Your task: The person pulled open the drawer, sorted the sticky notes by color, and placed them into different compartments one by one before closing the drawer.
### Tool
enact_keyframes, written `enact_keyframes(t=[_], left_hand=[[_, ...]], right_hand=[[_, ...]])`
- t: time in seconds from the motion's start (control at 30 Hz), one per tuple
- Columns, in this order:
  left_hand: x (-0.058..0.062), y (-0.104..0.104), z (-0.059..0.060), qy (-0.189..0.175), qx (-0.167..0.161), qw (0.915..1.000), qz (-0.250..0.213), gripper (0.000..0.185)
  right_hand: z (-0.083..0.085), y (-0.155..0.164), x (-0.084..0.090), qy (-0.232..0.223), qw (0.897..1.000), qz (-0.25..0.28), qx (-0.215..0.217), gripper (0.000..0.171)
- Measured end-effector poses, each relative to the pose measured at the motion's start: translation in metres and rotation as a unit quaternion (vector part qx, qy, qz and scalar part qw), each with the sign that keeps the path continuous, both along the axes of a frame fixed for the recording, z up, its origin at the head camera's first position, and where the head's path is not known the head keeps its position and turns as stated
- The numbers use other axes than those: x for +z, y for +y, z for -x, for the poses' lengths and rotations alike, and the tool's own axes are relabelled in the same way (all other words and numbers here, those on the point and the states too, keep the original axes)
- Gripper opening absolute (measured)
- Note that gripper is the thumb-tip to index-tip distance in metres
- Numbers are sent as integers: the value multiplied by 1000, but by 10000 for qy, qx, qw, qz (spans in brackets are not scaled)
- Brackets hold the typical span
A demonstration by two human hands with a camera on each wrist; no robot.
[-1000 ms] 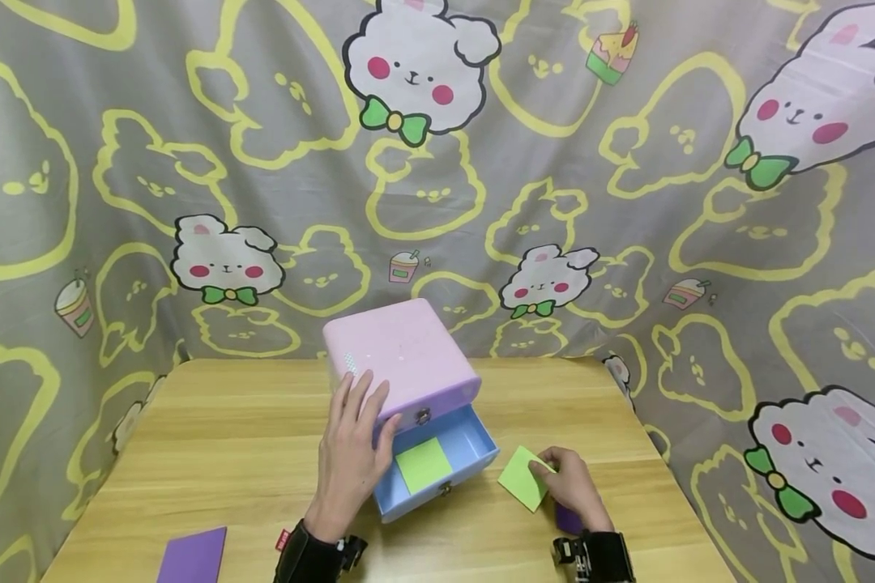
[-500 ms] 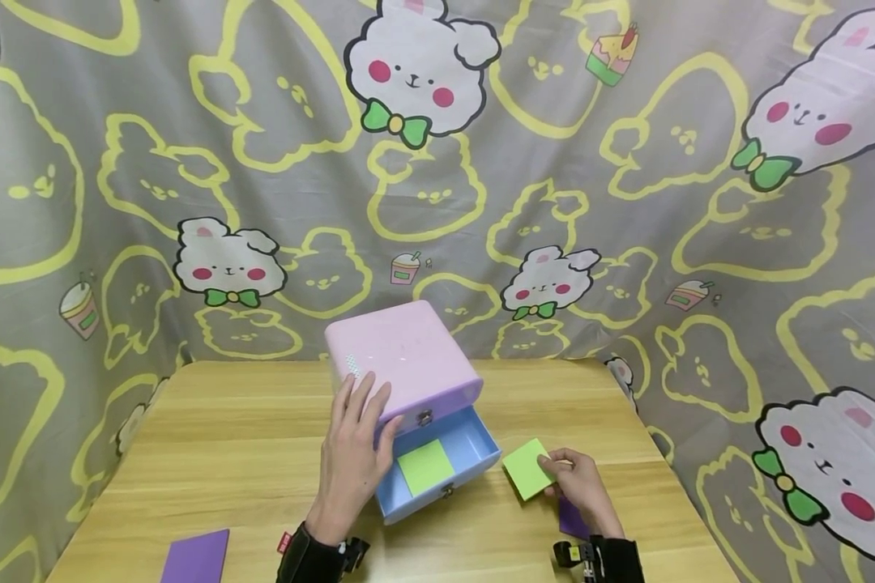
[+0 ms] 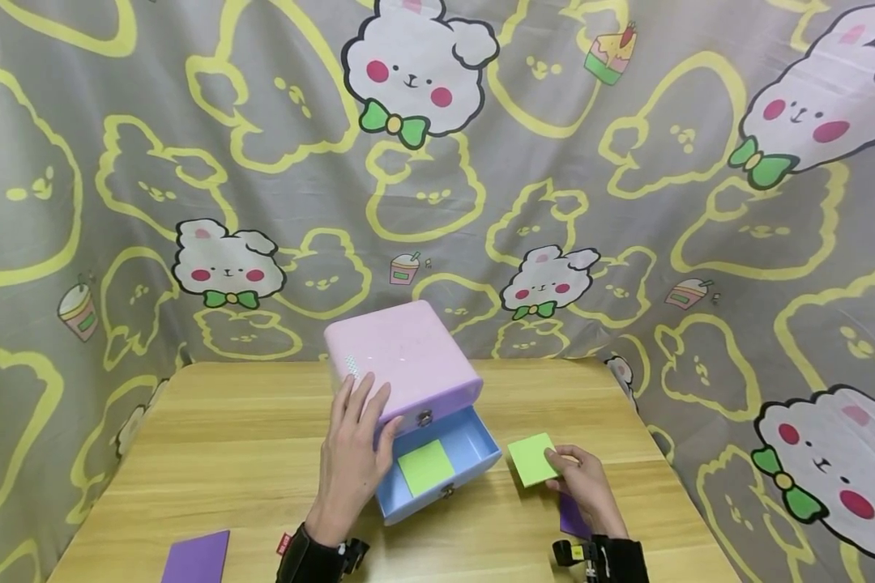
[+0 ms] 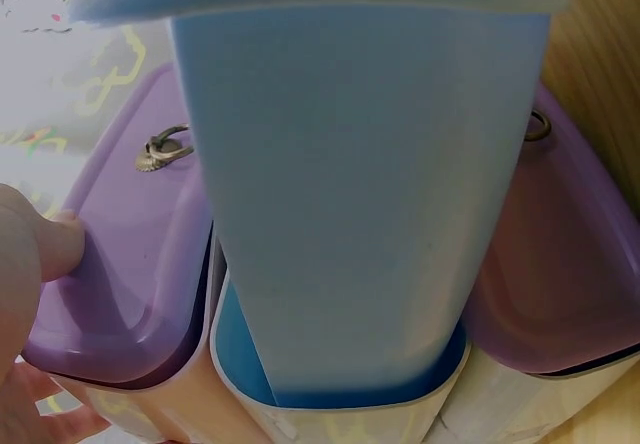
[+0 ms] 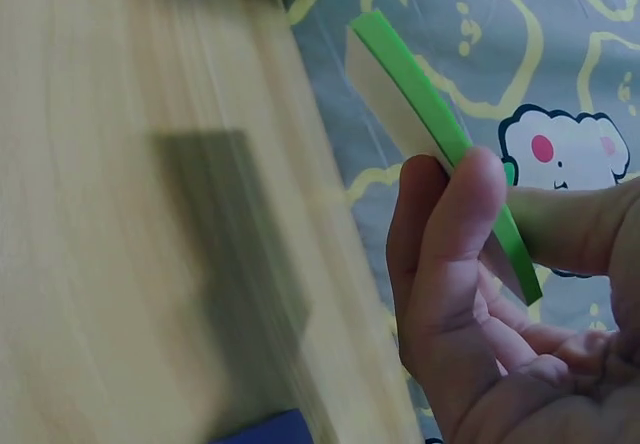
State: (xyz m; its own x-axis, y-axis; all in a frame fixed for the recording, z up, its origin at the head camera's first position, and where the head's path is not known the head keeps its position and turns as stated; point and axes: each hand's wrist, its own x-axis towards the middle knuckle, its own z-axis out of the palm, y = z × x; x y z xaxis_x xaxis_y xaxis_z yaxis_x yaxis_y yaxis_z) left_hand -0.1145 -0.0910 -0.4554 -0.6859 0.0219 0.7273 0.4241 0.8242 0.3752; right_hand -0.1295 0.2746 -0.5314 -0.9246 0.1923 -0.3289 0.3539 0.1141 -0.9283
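Pinching a green notepad in our right hand above the table, we rest our flat left hand on the drawer box.

place: home-style tabletop corner, staged | backdrop: grey cloth curtain printed with white cartoon bunnies and yellow outlines hung behind and to both sides of the light wooden table | on the table: small pink-and-purple plastic drawer box, middle-back | no other furniture visible
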Motion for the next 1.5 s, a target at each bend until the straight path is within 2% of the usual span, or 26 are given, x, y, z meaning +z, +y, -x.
enact_keyframes(t=[0.33,0.67,1.1,1.5], left_hand=[[0,-1,1,39,-12,10000,-1,48],[0,-2,2,200,-61,9998,23,48],[-2,-2,1,94,-56,9999,10,48],[-2,-2,0,92,-13,9999,39,47]], right_hand=[[0,1,13,124,9995,284,-55,54],[2,0,26,150,9998,144,5,52],[-1,-4,42,348,9992,-90,159,48],[3,-11,59,544,9982,-14,240,43]])
